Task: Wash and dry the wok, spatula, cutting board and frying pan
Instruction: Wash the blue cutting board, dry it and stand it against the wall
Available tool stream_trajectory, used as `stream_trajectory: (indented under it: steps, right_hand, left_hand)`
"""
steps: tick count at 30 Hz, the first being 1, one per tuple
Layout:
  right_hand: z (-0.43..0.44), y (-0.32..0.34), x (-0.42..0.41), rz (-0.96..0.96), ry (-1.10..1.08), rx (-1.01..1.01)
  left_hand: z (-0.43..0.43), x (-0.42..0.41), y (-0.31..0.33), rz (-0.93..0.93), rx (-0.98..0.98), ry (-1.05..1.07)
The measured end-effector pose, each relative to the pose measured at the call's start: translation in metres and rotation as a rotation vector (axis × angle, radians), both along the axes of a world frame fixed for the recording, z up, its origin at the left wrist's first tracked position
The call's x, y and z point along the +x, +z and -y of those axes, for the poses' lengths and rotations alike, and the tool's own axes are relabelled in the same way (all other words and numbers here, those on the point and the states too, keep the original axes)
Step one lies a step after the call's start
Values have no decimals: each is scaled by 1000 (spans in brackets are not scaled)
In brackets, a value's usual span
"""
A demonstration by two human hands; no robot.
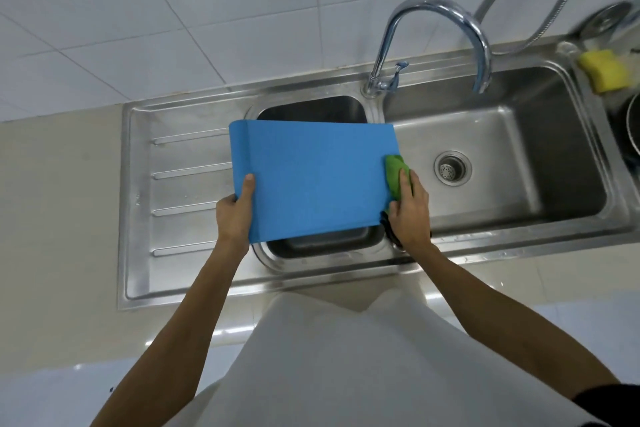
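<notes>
A blue cutting board (315,177) is held flat above the small middle basin of the steel sink (180,191). My left hand (234,213) grips its near left corner, thumb on top. My right hand (408,210) holds a green cloth (394,173) wrapped over the board's right edge, fingers curled round it. A dark object shows just under my right wrist, mostly hidden.
A chrome tap (446,31) arches over the large right basin (554,163), whose drain (452,168) is open. A yellow sponge (604,71) lies on the far right rim beside a dark pan edge (628,128). A ribbed draining board lies to the left.
</notes>
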State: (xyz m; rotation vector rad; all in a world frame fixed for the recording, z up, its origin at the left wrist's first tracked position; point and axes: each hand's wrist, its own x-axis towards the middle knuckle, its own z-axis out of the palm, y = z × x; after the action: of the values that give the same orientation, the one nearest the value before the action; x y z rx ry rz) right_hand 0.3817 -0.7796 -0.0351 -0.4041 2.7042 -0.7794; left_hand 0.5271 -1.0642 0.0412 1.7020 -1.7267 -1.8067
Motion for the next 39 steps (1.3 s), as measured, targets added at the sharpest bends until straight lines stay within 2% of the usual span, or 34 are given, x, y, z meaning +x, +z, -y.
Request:
stream_trajectory:
  steps: [8,13,17,21,28,35,39]
  right_hand:
    - [-22,23,-8,-11,-31,-97]
    - [-55,53,-11,-169,-35,-192]
    - [-91,74,-14,-253,10,-180]
    - [-133,87,-14,-283,-40,-156]
    - [-240,87,-43,-311,-108,-58]
    - [-385,70,-107,-284,-112,66]
    - [-451,53,-141,-244,-143,79]
  left_hand:
    - [-7,16,8,-85,74,-10]
    - [-17,31,13,-147,149,7]
    - [-38,34,14,-209,237,-7]
    - [-70,24,13,-247,278,-34]
    - [-139,-2,5,-236,267,-77]
    - [-247,-36,2,-248,285,-74]
    - [-304,-53,0,-194,268,-32]
